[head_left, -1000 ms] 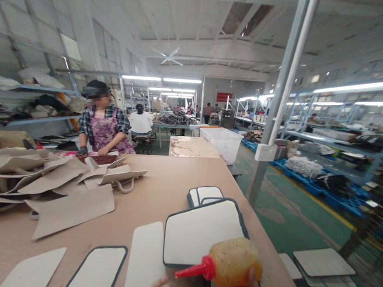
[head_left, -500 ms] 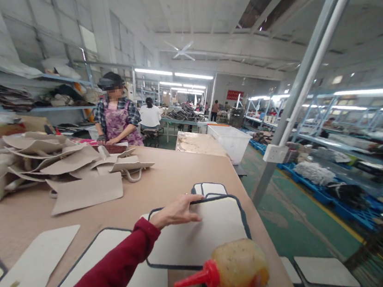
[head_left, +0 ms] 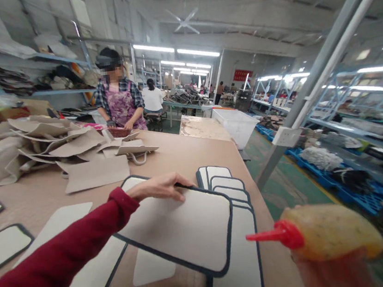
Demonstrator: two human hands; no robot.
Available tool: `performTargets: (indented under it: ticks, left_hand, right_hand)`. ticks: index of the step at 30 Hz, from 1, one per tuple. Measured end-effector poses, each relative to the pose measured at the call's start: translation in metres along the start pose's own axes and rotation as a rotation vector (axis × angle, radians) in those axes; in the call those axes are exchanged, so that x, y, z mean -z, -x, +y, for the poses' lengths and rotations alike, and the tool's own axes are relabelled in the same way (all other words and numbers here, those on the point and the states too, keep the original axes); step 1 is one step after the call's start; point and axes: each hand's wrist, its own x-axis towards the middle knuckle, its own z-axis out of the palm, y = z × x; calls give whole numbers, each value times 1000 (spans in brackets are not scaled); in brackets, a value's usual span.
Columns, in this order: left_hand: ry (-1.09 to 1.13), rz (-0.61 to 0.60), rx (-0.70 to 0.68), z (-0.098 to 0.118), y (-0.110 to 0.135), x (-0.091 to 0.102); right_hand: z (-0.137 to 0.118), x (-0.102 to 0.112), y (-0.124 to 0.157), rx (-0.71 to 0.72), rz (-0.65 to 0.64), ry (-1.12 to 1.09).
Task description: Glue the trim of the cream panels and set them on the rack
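My left hand (head_left: 162, 187), in a dark red sleeve, grips the far edge of a pale panel with a dark border (head_left: 181, 231), thumb on its face and fingers behind. The panel is tilted, held over the table. My right hand (head_left: 332, 268), at lower right and blurred, is wrapped around a squeeze bottle of yellowish glue (head_left: 335, 230). The bottle's red nozzle (head_left: 272, 235) points left, apart from the panel. Beneath and right of the held panel lies an overlapping row of similar dark-edged panels (head_left: 239, 230).
Beige bag pieces (head_left: 73, 146) are heaped at the table's (head_left: 175, 157) far left. More dark-edged panels (head_left: 5, 248) lie at left. A co-worker (head_left: 121, 96) stands across the table. A white bin (head_left: 236, 126) is beyond, and a metal post (head_left: 283, 151) rises at right.
My left hand has moved the panel left, uncovering more of the row of panels. My right hand has carried the glue bottle to the right. The view has shifted slightly.
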Motion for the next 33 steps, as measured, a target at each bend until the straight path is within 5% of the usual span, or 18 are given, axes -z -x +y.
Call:
performTargets:
  ticks: [3, 6, 13, 25, 33]
  left_hand:
    - [-55, -125, 10, 17, 7, 7]
    - [-71, -182, 24, 32, 11, 9]
    - [-7, -275, 107, 50, 16, 11]
    - [36, -306, 88, 50, 20, 14]
    - [99, -194, 105, 41, 26, 14]
  right_hand:
    - [-19, -17, -26, 140, -141, 10]
    - [-28, -25, -37, 123, -145, 85]
    - [-33, -13, -39, 62, -201, 188]
    - [-28, -15, -46, 76, -246, 238]
    - [-25, -20, -35, 108, -305, 208]
